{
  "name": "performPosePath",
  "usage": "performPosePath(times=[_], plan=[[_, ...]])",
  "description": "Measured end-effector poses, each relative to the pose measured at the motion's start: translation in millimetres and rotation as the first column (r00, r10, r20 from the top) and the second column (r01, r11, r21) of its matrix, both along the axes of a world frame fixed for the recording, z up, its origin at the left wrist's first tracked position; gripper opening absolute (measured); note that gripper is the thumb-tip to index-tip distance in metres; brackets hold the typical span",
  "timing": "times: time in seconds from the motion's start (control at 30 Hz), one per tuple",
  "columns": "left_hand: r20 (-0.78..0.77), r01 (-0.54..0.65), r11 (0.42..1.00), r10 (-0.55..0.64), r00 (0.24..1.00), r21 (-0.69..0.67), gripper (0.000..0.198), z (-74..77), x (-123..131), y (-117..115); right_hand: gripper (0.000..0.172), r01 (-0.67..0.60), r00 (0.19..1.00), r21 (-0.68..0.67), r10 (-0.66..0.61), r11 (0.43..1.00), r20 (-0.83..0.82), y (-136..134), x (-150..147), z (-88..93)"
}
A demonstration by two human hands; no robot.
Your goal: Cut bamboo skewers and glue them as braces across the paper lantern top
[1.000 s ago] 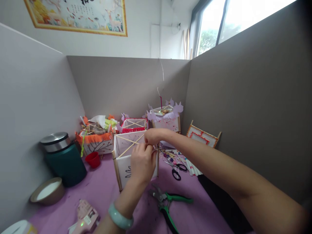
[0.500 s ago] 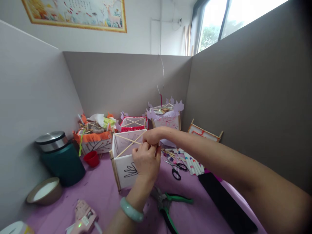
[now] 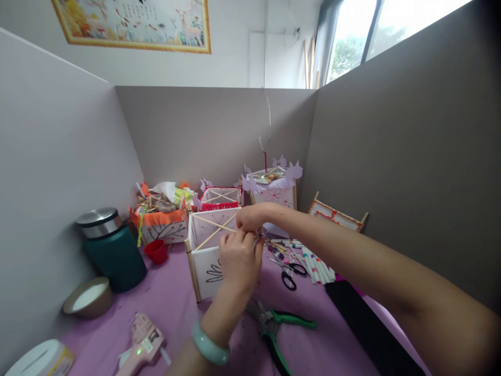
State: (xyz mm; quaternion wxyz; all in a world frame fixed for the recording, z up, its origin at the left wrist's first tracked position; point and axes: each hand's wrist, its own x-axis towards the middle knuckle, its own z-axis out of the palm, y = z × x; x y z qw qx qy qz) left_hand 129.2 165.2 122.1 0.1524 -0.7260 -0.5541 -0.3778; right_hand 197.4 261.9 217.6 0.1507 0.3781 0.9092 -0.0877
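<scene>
A box-shaped white lantern (image 3: 209, 261) stands upright in front of me, with wooden sticks at its corners, two thin sticks crossed over its top and black line drawings on its panels. My left hand (image 3: 241, 261), with a pale green bangle on the wrist, closes around its near right top corner. My right hand (image 3: 254, 215) reaches in from the right with curled fingers and meets the left hand at that same corner. Whatever lies between the fingertips is hidden. Just below the hands, green-handled pliers (image 3: 270, 321) lie on the purple cloth (image 3: 188, 339).
Finished-looking lanterns (image 3: 274, 196) stand along the back. Scissors (image 3: 289, 274), markers (image 3: 317, 266) and a black strip (image 3: 368, 324) lie to the right. At left are a teal flask (image 3: 113, 258), a red cup (image 3: 156, 251), a bowl (image 3: 88, 300) and a pink glue gun (image 3: 144, 339). Grey partitions (image 3: 215, 125) enclose the table.
My view has turned slightly left, so everything sits a little farther right in the picture. Both hands stay at the lantern's corner with almost the same grip.
</scene>
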Motion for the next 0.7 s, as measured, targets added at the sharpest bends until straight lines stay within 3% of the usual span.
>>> performPosePath(times=[0.13,0.2,0.27,0.33,0.37,0.47,0.6,0.7], plan=[[-0.011,0.084,0.978,-0.083,0.996,0.192,0.021,24.5,-25.3,-33.9,0.026,0.048,0.985,0.060,-0.037,0.997,-0.167,-3.3,12.9,3.6],[0.078,0.031,0.943,-0.061,0.995,0.332,0.015,40.9,-54.1,-43.5,0.035,0.112,0.930,0.170,-0.043,0.979,-0.366,-8.3,24.9,1.0],[0.347,-0.139,0.910,-0.005,0.938,0.390,0.012,54.4,-90.3,-38.1,0.039,0.237,0.770,0.267,-0.014,0.934,-0.638,-16.0,39.3,-8.9],[0.668,-0.215,0.957,0.033,0.744,0.192,0.018,60.6,-125.9,-16.6,0.039,0.389,0.527,0.259,0.017,0.884,-0.850,-26.1,53.2,-27.6],[0.802,-0.133,0.989,0.031,0.596,0.061,0.022,60.3,-140.8,-1.5,0.038,0.453,0.413,0.210,0.005,0.866,-0.911,-31.7,58.9,-40.0],[0.867,0.061,0.992,0.067,0.494,-0.111,0.026,47.6,-167.1,47.5,0.039,0.526,0.151,0.030,-0.059,0.850,-0.987,-48.6,67.8,-84.1],[0.896,0.254,0.936,0.116,0.428,-0.242,0.023,21.4,-169.1,93.1,0.036,0.452,0.141,0.001,-0.071,0.892,-0.987,-65.6,62.3,-137.6],[0.905,0.347,0.889,0.149,0.399,-0.299,0.026,7.4,-165.6,109.9,0.039,0.433,0.167,0.046,-0.029,0.900,-0.986,-72.4,54.7,-160.2]])
